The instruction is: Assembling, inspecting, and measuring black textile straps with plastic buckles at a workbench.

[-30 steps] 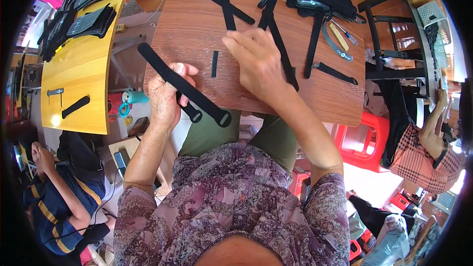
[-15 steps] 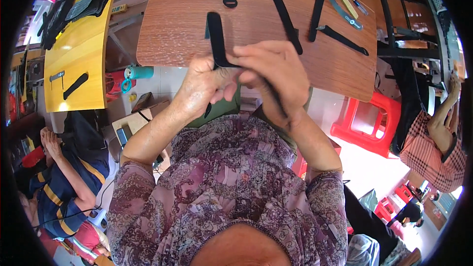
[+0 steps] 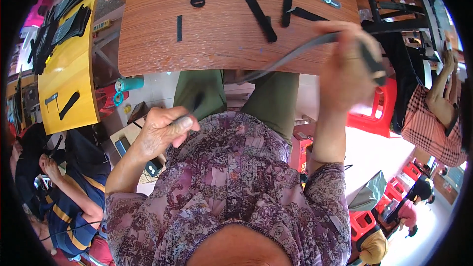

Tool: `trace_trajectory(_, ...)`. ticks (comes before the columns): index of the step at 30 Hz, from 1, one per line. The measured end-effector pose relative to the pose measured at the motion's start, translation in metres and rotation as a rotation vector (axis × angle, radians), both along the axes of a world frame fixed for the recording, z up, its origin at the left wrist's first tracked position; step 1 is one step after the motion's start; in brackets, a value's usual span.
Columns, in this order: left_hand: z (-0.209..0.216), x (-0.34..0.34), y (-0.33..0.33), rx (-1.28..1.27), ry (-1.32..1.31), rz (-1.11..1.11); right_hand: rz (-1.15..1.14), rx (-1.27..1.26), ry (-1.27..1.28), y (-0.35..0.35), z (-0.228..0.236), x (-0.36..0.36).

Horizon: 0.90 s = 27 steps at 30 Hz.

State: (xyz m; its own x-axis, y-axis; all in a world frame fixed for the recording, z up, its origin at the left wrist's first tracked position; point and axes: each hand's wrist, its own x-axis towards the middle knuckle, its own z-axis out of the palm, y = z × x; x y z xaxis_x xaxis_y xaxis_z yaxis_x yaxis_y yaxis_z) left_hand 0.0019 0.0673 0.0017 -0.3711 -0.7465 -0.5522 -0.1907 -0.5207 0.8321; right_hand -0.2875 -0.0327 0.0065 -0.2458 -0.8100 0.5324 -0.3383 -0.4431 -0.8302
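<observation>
While several black straps (image 3: pixel 253 7) lie on the brown table (image 3: pixel 148 27), one grey-faced strap (image 3: pixel 306 46), in hand and not yet set down, arcs past the near edge from my closed right hand (image 3: pixel 347 71); my left hand (image 3: pixel 162 130), thumb pressed to fingers, pinches a dark piece (image 3: pixel 198 101), too blurred to tell whether it joins that strap.

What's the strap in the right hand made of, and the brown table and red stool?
Strap: probably soft fabric, dull; it curves loosely, but it's blurred.
Table: wood or wood-look board, slightly glossy; grain lines and pale glints show.
Stool: likely moulded plastic, smooth; rounded edges, even red.
</observation>
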Motion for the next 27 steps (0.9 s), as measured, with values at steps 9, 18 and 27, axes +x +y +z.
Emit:
trace_trajectory(9,-0.011,-0.007,-0.005,-0.291,0.140,0.375,0.141,0.046,0.501,0.037,0.008,0.006)
trace_trajectory(18,-0.016,-0.049,-0.013,-0.274,0.172,0.356,0.539,-0.103,0.273,0.051,-0.009,0.081)
trace_trajectory(27,-0.023,-0.038,-0.014,-0.215,0.348,0.542,0.001,-0.043,1.110,-0.069,-0.047,0.055)
